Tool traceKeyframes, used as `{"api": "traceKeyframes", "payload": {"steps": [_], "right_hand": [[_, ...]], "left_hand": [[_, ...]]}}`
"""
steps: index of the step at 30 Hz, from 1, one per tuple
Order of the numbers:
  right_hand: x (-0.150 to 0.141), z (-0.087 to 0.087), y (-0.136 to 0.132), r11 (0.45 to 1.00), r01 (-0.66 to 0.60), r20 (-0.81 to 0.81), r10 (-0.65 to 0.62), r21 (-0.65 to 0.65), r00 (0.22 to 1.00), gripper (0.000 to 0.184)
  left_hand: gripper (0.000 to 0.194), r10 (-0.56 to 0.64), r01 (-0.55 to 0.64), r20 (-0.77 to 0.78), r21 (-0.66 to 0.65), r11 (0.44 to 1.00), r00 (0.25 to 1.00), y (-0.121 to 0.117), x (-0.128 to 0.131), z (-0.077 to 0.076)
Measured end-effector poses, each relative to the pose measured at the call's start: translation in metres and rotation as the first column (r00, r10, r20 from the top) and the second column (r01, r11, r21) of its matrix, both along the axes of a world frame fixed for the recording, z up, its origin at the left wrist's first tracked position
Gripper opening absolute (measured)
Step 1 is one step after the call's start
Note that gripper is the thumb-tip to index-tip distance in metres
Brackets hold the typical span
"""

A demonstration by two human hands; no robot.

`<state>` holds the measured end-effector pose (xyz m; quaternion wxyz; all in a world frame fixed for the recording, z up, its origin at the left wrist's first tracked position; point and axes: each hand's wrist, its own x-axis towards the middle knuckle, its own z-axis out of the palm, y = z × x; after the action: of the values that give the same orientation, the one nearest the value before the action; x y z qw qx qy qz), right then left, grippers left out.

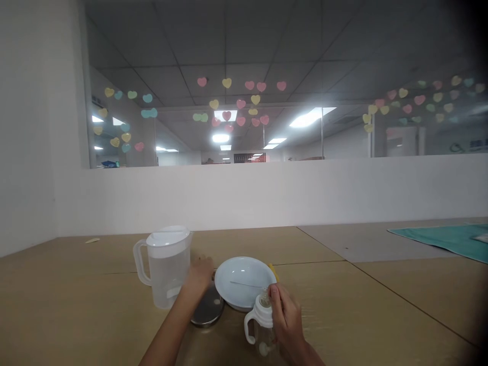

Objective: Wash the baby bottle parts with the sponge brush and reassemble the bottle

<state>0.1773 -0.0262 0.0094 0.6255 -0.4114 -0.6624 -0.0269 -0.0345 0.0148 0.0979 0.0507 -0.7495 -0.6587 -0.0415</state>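
Note:
My right hand [285, 310] is closed at the upper right side of a baby bottle [263, 323], a clear one with a white collar and white side handle. Something clear shows at its top by my thumb; its form is hard to make out. My left hand [202, 269] is smeared by motion and reaches over a round, dark metallic disc [208, 310]; its fingers are unclear. Behind the bottle sits a white bowl [244, 262] with a thin stick-like piece [244, 284] lying in it. Left of my left hand stands a translucent lidded pitcher [168, 269].
A yellow item [273, 272] peeks out behind the bowl's right rim. At the far right of the table [362, 305] lies a teal mat [438, 238]. A small pale piece [92, 240] rests at the back left. A white wall [259, 195] with a window rises behind.

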Motion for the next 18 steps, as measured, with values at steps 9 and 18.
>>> {"api": "traceKeyframes", "payload": {"steps": [9,18], "right_hand": [[0.000,0.001,-0.005,0.999,-0.047,-0.007,0.047,0.000,0.999,0.034],[0.002,-0.004,0.000,0.999,0.050,-0.010,-0.050,0.015,0.999,0.037]], "left_hand": [[0.036,-0.564,0.479,0.324,0.307,0.822,0.759,-0.069,0.049,0.040],[0.038,-0.571,0.551,0.308,0.157,0.820,0.761,-0.074,0.062,0.032]]}}
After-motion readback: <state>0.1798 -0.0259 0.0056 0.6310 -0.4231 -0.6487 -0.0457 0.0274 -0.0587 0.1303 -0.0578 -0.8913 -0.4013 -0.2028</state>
